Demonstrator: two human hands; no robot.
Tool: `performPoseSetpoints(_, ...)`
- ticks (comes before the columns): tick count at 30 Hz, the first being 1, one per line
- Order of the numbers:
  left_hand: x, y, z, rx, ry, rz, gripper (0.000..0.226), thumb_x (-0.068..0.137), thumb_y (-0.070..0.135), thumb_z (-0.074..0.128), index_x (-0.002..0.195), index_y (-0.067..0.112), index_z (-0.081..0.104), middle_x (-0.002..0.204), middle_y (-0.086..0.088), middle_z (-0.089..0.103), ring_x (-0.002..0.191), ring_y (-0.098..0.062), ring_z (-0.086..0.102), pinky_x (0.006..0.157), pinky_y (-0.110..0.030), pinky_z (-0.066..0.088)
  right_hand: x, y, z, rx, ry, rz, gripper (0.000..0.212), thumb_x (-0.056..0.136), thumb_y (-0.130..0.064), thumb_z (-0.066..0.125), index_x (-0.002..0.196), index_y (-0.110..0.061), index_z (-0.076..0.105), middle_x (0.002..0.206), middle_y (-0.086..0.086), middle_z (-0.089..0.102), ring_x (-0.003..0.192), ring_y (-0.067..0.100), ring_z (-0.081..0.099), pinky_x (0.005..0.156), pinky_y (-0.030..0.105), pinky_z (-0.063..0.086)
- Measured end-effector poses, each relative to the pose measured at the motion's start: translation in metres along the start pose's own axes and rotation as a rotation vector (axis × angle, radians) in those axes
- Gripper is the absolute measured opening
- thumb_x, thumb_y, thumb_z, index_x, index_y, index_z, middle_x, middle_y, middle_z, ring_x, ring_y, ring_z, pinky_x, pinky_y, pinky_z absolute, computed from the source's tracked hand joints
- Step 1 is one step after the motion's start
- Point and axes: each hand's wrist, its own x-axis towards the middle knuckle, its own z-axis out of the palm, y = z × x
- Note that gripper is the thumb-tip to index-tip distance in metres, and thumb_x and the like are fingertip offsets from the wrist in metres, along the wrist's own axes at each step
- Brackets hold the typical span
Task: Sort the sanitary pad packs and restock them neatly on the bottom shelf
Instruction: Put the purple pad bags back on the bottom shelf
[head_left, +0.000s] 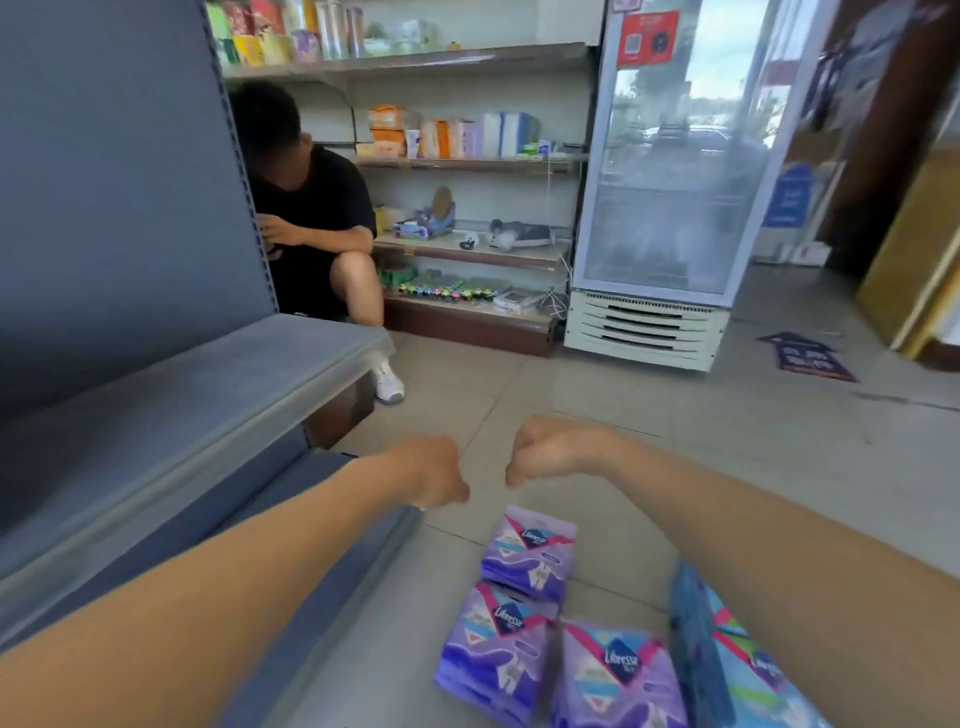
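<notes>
Three purple sanitary pad packs lie on the tiled floor: one (530, 545) farthest from me, one (498, 649) nearer, one (618, 675) at the bottom. A blue and teal pack (727, 654) lies under my right forearm. My left hand (434, 473) and my right hand (545, 449) hover above the floor beyond the packs, both with fingers curled into fists and holding nothing. The grey bottom shelf (291, 561) runs under my left forearm, bare where visible.
A grey shelf (171, 405) sits above the bottom one on the left. A person (317, 223) in black crouches behind the shelving unit. A glass-door fridge (670, 182) and wall shelves with goods (467, 161) stand across the tiled floor.
</notes>
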Motion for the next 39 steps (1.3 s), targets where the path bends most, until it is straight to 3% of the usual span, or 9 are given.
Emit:
performPoseSetpoints(5, 0.059, 0.044, 0.048, 0.007, -0.093, 0.065, 0.035, 0.091, 0.029, 0.057, 0.115, 0.003, 0.060, 0.115, -0.012, 0.065, 0.105, -0.026, 0.062, 0.084, -0.031, 0.047, 0.000, 0.077, 0.011, 0.070, 0.011, 0.145, 0.035, 0.081, -0.025, 0.067, 0.099, 0.005, 0.067, 0.094, 0.015, 0.066, 0.086, 0.029, 0.061, 0.072, 0.033, 0.048)
performPoseSetpoints(13, 0.150, 0.086, 0.176, 0.116, -0.279, 0.129, 0.026, 0.092, 0.020, 0.050, 0.106, 0.004, 0.064, 0.119, -0.013, 0.063, 0.098, -0.024, 0.060, 0.073, -0.025, 0.045, 0.029, 0.205, 0.092, 0.237, -0.012, 0.390, 0.025, 0.085, -0.021, 0.058, 0.065, -0.013, 0.046, 0.080, 0.010, 0.052, 0.077, 0.024, 0.049, 0.066, 0.027, 0.041)
performPoseSetpoints(16, 0.175, 0.086, 0.229, 0.074, -0.355, 0.092, 0.020, 0.091, 0.022, 0.052, 0.100, 0.008, 0.062, 0.106, -0.009, 0.063, 0.082, -0.020, 0.053, 0.057, -0.020, 0.042, 0.038, 0.246, 0.139, 0.345, -0.041, 0.503, 0.025, 0.087, -0.017, 0.056, 0.066, -0.013, 0.043, 0.079, 0.009, 0.050, 0.077, 0.025, 0.048, 0.063, 0.030, 0.041)
performPoseSetpoints(20, 0.203, 0.074, 0.284, -0.039, -0.375, 0.004, 0.021, 0.091, 0.026, 0.055, 0.105, 0.010, 0.054, 0.095, -0.006, 0.056, 0.086, -0.020, 0.056, 0.074, -0.026, 0.046, 0.044, 0.284, 0.194, 0.476, -0.066, 0.612, 0.018, 0.091, -0.015, 0.054, 0.081, -0.002, 0.050, 0.067, 0.008, 0.043, 0.058, 0.018, 0.039, 0.048, 0.024, 0.027)
performPoseSetpoints(23, 0.218, 0.068, 0.307, -0.083, -0.379, -0.051, 0.028, 0.095, 0.032, 0.051, 0.112, 0.010, 0.054, 0.106, -0.010, 0.059, 0.094, -0.024, 0.058, 0.077, -0.028, 0.045, 0.051, 0.302, 0.224, 0.542, -0.010, 0.678, 0.027, 0.091, -0.021, 0.057, 0.070, -0.007, 0.047, 0.065, 0.007, 0.044, 0.054, 0.015, 0.038, 0.048, 0.026, 0.027)
performPoseSetpoints(26, 0.228, 0.063, 0.322, -0.197, -0.396, -0.100, 0.023, 0.096, 0.033, 0.051, 0.106, 0.013, 0.049, 0.110, -0.010, 0.060, 0.090, -0.021, 0.056, 0.081, -0.028, 0.047, 0.062, 0.314, 0.245, 0.603, 0.004, 0.737, 0.026, 0.092, -0.030, 0.055, 0.096, -0.004, 0.052, 0.090, 0.011, 0.056, 0.067, 0.017, 0.050, 0.059, 0.026, 0.037)
performPoseSetpoints(30, 0.241, 0.058, 0.346, -0.385, -0.466, -0.172, 0.025, 0.095, 0.033, 0.053, 0.112, 0.014, 0.049, 0.098, -0.004, 0.060, 0.083, -0.022, 0.062, 0.072, -0.028, 0.046, 0.072, 0.327, 0.266, 0.686, 0.063, 0.833, 0.052, 0.090, -0.039, 0.057, 0.121, 0.001, 0.047, 0.116, 0.015, 0.061, 0.088, 0.020, 0.061, 0.069, 0.028, 0.045)
performPoseSetpoints(34, 0.245, 0.057, 0.368, -0.539, -0.537, -0.266, 0.035, 0.093, 0.039, 0.054, 0.114, 0.011, 0.054, 0.111, -0.007, 0.068, 0.099, -0.026, 0.066, 0.087, -0.038, 0.054, 0.075, 0.333, 0.280, 0.807, 0.109, 0.884, 0.056, 0.091, -0.045, 0.057, 0.122, 0.001, 0.048, 0.103, 0.012, 0.062, 0.064, 0.012, 0.053, 0.051, 0.022, 0.038)
performPoseSetpoints(39, 0.243, 0.055, 0.387, -0.548, -0.475, -0.190, 0.038, 0.096, 0.041, 0.047, 0.118, 0.011, 0.054, 0.116, -0.009, 0.066, 0.103, -0.026, 0.065, 0.090, -0.037, 0.053, 0.077, 0.338, 0.300, 0.896, 0.184, 0.912, 0.045, 0.087, -0.047, 0.061, 0.103, -0.005, 0.059, 0.099, 0.013, 0.069, 0.090, 0.028, 0.068, 0.079, 0.036, 0.053)
